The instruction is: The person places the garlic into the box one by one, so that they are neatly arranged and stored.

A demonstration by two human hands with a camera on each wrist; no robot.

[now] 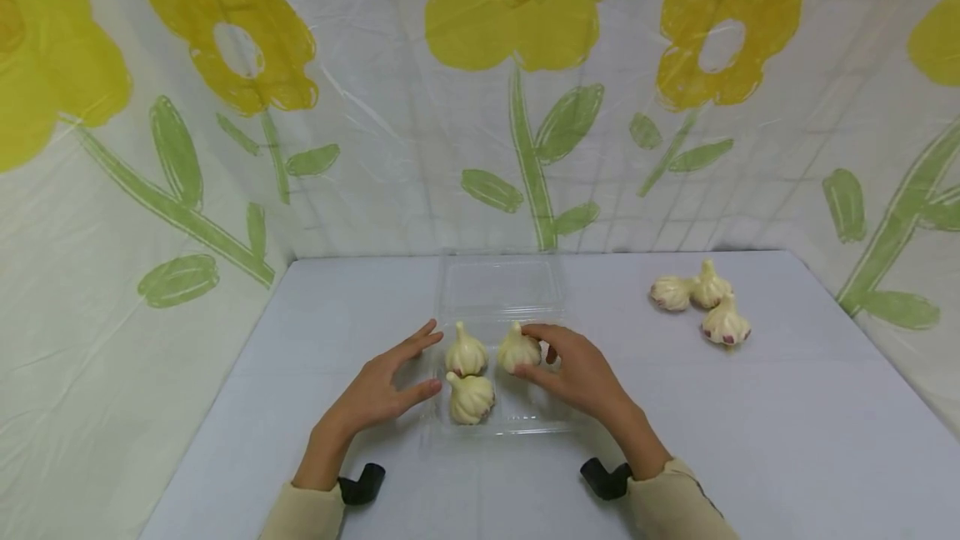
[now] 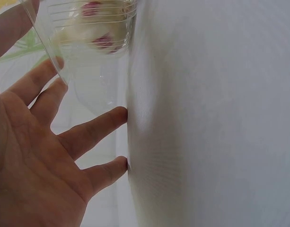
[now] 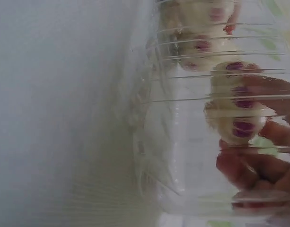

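A clear plastic clamshell box point(image 1: 525, 422) lies with its lid point(image 1: 501, 282) folded back on the table. Two garlic bulbs, a rear one point(image 1: 466, 353) and a front one point(image 1: 471, 399), sit along its left side. My right hand point(image 1: 577, 369) pinches a third garlic bulb point(image 1: 517, 350) between thumb and fingers, inside the box at the back right. In the right wrist view this garlic bulb point(image 3: 232, 106) shows through the ribbed wall. My left hand point(image 1: 382, 386) is spread at the box's left side, its fingers point(image 2: 50, 101) extended, thumb and fingertips right at the rim.
Three more garlic bulbs point(image 1: 708, 294) lie in a cluster at the table's back right. The white table point(image 1: 750, 440) ends at a hanging sheet point(image 1: 375, 148) painted with yellow flowers. Each wrist wears a black mount point(image 1: 363, 484).
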